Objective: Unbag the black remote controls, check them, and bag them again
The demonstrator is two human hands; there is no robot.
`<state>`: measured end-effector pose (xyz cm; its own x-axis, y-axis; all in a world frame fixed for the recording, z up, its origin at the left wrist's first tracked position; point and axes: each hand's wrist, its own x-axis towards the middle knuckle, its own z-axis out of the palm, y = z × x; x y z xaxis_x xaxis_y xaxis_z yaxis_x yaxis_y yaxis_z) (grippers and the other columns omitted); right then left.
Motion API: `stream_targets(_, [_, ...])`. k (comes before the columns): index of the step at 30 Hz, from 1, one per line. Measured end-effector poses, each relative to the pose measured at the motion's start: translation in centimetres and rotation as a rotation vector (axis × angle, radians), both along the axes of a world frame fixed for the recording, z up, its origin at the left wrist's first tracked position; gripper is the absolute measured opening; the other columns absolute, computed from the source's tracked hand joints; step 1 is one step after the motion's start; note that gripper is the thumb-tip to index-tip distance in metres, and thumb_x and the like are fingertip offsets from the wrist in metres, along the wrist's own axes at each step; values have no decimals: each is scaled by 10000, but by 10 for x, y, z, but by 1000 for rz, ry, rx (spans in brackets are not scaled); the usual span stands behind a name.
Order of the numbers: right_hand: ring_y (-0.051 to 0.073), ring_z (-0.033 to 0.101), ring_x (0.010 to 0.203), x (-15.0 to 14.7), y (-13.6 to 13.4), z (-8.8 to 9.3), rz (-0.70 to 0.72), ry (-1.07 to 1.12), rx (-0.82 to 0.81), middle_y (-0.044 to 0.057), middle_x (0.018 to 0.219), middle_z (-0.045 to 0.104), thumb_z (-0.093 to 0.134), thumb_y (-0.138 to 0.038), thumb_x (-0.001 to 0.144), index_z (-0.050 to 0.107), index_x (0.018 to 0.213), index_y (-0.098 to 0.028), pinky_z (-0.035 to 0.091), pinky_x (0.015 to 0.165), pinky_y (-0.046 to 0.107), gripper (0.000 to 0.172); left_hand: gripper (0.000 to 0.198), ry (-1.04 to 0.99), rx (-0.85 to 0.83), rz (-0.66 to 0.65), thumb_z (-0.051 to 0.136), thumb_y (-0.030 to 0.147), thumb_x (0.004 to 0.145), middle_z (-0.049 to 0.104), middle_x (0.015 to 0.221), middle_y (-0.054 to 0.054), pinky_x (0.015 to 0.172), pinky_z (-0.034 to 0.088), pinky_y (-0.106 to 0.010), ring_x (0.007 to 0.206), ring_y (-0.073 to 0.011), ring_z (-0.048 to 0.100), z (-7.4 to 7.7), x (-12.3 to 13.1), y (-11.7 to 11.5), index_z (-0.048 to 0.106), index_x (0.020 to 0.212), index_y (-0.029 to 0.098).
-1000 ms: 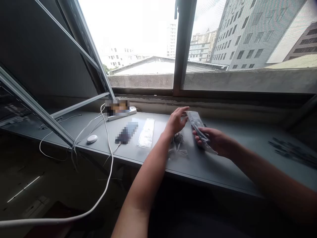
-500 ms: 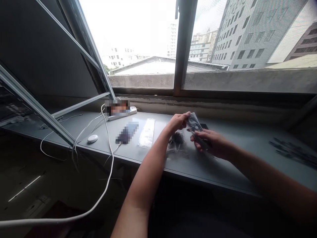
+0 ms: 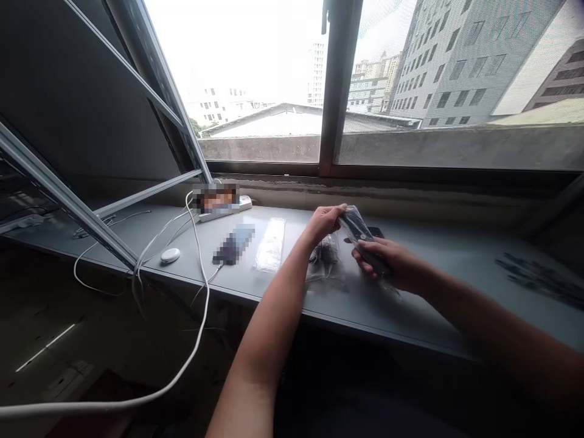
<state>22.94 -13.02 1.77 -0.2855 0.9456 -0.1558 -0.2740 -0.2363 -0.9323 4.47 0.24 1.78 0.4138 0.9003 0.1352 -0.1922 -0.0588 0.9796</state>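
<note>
Both hands hold a long clear plastic bag with dark parts inside, above the grey sill-like table. My left hand pinches the bag's far end with closed fingers. My right hand wraps round the bag's near half. Just below my left hand lies another clear bag with dark parts on the table.
A flat clear packet and a blurred dark flat object lie to the left. Farther left are a white oval device, white cables and a power strip. Dark strips lie at right. Slanted metal rails cross the left side.
My left hand went from open and reaching to pinching the bag's far end. The bag tilted slightly; my right hand stayed on it.
</note>
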Motion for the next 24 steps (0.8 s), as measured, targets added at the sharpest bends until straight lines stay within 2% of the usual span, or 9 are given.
stream_targets(4, [139,619,599,-1,-2,2,19,20,-11,54,886,768,931,-328,961,753,1018,-198,555,507,251,228,601,64,72,-69,707,710,1038,499,632,27,531,250,-245,525,-73,395,-3,-3,1,681,786,165])
stream_targets(9, [173,660,617,1,-3,2,56,-28,-6,60,814,755,902,-372,1001,772,1051,-189,611,555,279,229,575,164,108,-176,668,664,1045,609,638,-10,511,229,-245,491,-79,420,-9,-1,4,842,966,122])
stream_targets(12, [198,705,653,4,-1,1,62,-45,-3,84,823,766,877,-387,1018,793,1074,-177,653,591,289,234,576,155,138,-142,673,652,1036,596,623,0,505,235,-240,487,-77,410,-12,1,8,864,1006,110])
stream_targets(16, [174,680,638,5,0,1,47,-29,-26,74,779,746,908,-365,992,803,1035,-162,632,563,249,232,605,87,151,-103,669,677,1041,597,636,4,501,261,-231,498,-78,431,-10,1,6,869,1067,106])
stream_targets(21, [146,654,630,2,-2,4,23,7,-22,70,879,775,945,-316,950,798,1007,-183,607,520,231,207,636,106,100,-137,676,721,1041,661,698,-26,517,318,-220,527,-87,496,-8,2,1,858,1111,116])
stream_targets(24, [148,659,638,2,-3,4,25,0,-9,77,901,777,950,-340,945,804,1009,-177,618,534,238,228,612,162,96,-177,648,692,1053,653,681,-27,507,298,-228,522,-97,499,-8,2,1,866,1095,121])
